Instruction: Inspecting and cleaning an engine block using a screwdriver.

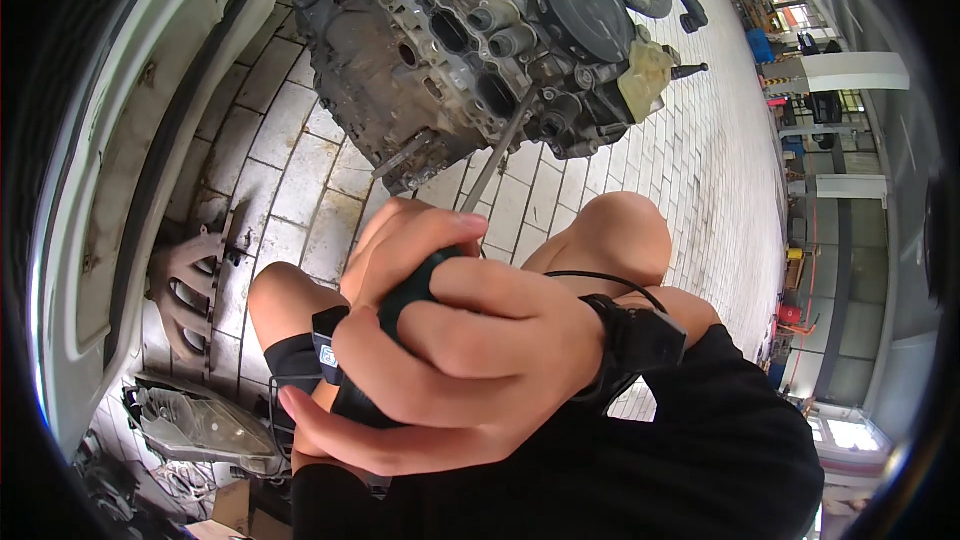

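Tool (486,180), handle wrapped by right fingers (465,340) and left fingers (415,238), shaft jutting ahead toward engine (375,65)

Your right hand (480,350) and left hand (395,245) grip a dark green handle (408,292), its metal shaft (493,168) reaching over the engine (470,60) on the tiled floor (710,130).

A vehicle repair workshop, from the grimy bare engine (470,55), loose headlight (205,427) and tiled floor (715,130).
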`<state>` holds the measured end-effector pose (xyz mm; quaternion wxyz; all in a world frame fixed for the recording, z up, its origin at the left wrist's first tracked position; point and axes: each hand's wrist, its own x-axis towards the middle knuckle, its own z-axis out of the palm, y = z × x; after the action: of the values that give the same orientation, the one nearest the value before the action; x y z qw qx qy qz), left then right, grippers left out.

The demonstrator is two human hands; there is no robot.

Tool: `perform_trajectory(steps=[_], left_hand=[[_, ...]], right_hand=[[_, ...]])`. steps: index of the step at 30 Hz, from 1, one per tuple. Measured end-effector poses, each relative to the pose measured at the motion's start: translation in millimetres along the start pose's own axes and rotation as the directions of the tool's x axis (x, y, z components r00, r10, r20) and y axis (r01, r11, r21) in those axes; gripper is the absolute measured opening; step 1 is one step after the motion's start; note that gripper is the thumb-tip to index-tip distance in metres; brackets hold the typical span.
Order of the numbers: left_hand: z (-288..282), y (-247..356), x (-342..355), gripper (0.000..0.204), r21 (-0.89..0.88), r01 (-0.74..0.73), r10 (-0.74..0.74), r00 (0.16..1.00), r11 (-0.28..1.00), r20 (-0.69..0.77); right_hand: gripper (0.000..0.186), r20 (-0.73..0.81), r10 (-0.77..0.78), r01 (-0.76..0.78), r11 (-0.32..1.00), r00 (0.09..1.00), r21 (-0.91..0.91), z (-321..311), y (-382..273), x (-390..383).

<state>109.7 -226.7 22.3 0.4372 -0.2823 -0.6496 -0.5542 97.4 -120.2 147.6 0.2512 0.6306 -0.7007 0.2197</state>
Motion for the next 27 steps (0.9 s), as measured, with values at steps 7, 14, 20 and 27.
perform_trajectory(steps=[7,14,20,27], left_hand=[[0,0,-7,0.050,0.006,0.000,0.000,1.000,1.000,-0.003],[-6,1,-4,0.051,0.040,0.047,-0.047,0.999,0.998,-0.004],[-26,14,8,0.052,0.099,0.060,-0.061,0.998,0.993,0.009],[-48,30,20,0.053,0.110,0.095,-0.099,0.995,0.989,0.031]], right_hand=[[0.039,0.017,0.080,-0.080,0.996,0.997,0.026,1,-3,1],[0.039,0.022,0.086,-0.086,0.996,0.996,0.030,1,-2,4],[0.041,-0.024,0.165,-0.163,0.985,0.986,0.047,4,3,28],[0.017,-0.394,0.149,-0.116,0.987,0.907,0.108,16,9,62]])
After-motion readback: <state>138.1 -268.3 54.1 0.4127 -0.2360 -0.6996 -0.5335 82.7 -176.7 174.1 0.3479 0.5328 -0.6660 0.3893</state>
